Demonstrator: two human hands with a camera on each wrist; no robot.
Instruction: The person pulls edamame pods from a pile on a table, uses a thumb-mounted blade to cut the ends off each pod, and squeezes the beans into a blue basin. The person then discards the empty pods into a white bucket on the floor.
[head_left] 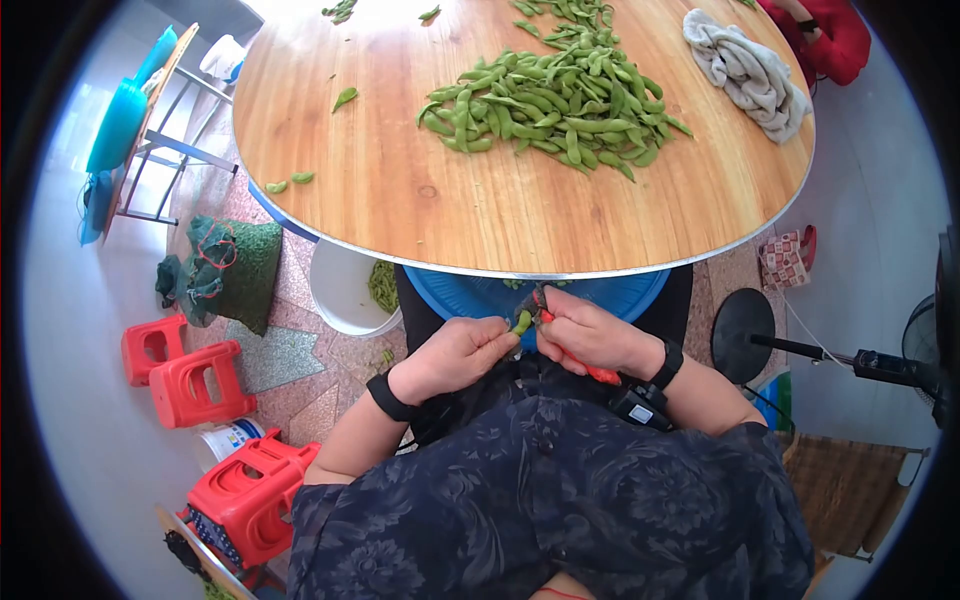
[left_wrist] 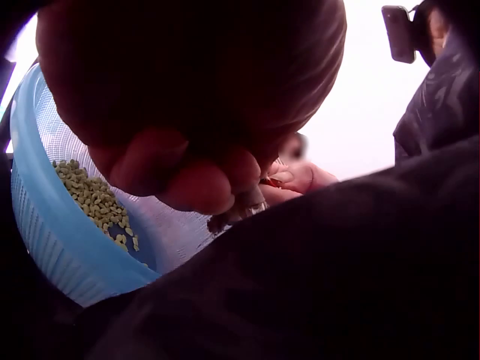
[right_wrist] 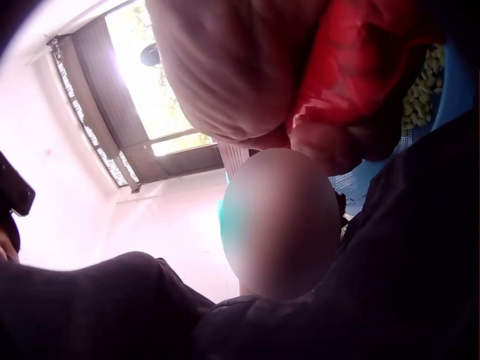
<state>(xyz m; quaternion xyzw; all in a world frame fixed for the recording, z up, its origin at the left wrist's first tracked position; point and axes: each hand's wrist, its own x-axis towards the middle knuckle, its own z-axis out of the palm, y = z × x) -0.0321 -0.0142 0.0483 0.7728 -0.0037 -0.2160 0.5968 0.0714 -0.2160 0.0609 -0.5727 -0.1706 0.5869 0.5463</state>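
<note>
My left hand pinches a green soybean pod between thumb and fingers, in front of the lap. My right hand grips a red-handled tool whose dark metal head meets the pod. The tool's exact kind is mostly hidden by the fingers. Beneath both hands is a blue basket, partly under the table edge. Shelled green beans lie inside it in the left wrist view. Red plastic of the handle shows against the palm in the right wrist view.
A round wooden table carries a heap of pods and a grey cloth. At the left stand a white bucket, a green mesh sack and red stools. A black stand is at the right.
</note>
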